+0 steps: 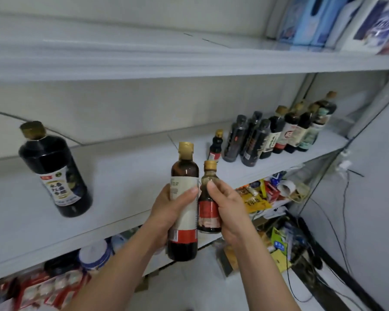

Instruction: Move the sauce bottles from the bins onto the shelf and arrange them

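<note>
left hand [175, 207] grips the tall bottle [184, 198], right hand [230, 209] the small bottle [209, 198]; both upright, row of bottles [274, 133] on shelf [126, 176] toward upper right, nearer the right hand.

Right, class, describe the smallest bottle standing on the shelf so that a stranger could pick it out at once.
Find the white middle shelf and follow it right to the row of dark sauce bottles. At that row's left end stands the small dark bottle. It alone is far shorter than its neighbours, with a gold cap and a red label.
</note>
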